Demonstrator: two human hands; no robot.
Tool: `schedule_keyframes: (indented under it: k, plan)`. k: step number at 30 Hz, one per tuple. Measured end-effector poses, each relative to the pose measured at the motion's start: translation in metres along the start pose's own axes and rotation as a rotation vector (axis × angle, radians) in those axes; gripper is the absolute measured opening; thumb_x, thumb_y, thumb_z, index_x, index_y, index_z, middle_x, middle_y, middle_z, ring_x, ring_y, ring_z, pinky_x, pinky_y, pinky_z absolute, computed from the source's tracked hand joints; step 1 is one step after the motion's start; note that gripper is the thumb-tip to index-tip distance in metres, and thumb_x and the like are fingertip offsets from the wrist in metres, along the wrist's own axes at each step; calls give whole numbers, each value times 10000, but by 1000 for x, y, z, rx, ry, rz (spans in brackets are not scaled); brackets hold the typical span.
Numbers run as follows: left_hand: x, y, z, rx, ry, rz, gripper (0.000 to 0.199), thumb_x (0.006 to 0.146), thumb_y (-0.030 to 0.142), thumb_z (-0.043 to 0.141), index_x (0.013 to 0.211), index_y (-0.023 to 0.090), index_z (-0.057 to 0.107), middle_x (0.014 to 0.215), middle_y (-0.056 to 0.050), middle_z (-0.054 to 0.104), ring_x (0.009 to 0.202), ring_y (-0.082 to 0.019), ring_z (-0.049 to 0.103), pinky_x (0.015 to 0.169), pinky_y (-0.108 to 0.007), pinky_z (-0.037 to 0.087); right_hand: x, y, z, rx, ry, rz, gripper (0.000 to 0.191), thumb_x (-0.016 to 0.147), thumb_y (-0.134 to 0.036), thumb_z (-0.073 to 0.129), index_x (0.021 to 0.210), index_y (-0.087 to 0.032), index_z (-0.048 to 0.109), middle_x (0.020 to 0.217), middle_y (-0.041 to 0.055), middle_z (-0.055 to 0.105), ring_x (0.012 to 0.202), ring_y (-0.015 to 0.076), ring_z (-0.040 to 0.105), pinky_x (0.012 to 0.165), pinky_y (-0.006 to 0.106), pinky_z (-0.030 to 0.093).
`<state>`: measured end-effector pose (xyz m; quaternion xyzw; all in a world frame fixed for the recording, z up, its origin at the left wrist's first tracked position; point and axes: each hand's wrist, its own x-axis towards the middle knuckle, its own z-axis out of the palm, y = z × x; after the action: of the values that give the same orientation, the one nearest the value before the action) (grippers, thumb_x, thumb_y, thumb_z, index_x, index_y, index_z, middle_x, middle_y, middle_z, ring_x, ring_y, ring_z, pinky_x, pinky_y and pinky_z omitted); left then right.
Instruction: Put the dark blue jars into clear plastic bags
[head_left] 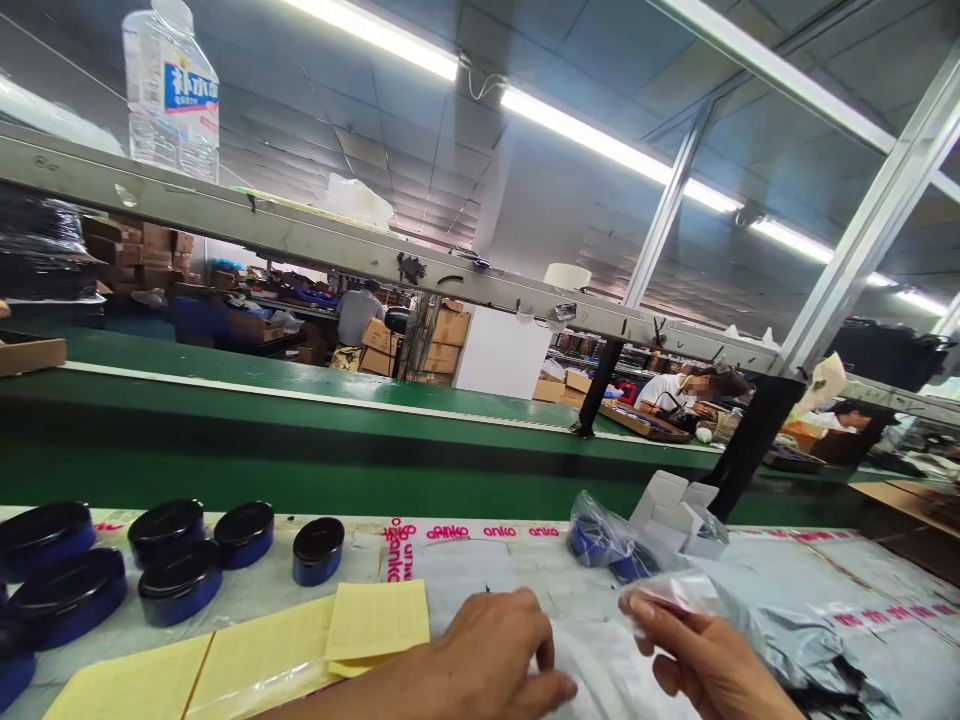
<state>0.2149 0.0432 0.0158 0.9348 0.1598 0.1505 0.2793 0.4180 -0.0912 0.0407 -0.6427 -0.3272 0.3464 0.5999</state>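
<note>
My right hand (701, 650) pinches a clear plastic bag (686, 592) between thumb and fingers. To its left my left hand (499, 645) hovers low over the work surface, fingers bent and a gap between thumb and forefinger. Nothing shows in that gap. Between the hands lies whitish, see-through plastic (600, 665), partly blurred. Beside my left wrist are yellow printed paper sheets (379, 615), one stack folded over the others. Just beyond my right hand sit blue round pieces in clear plastic (592, 535) and an opened small white box (671, 515).
Several round blue containers with black tops (319, 550) stand at the left. A crumpled grey plastic bag (810, 640) lies at the right. Behind runs a green conveyor belt (300, 440), under a metal shelf rail (315, 225) bearing a water bottle (172, 100). Other people work farther back.
</note>
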Motion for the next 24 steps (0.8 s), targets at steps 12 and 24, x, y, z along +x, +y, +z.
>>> schedule_keyframes:
  k: [12,24]
  plan:
    - [5,-9,-41,-906,325,-261,304,688,458,706,670,174,600,576,29,573,549,-124,518,559,-254,400,16,1,95,67,-356,-29,512,583,-553,931,874,-192,713,687,-22,581,588,129,536,445,211,416]
    - [-37,-37,-57,-895,481,-334,419,667,544,754,667,191,529,561,46,561,513,-99,497,512,-231,376,25,-13,153,-245,-297,-271,448,792,-641,689,799,-198,751,749,27,641,735,192,572,540,248,456]
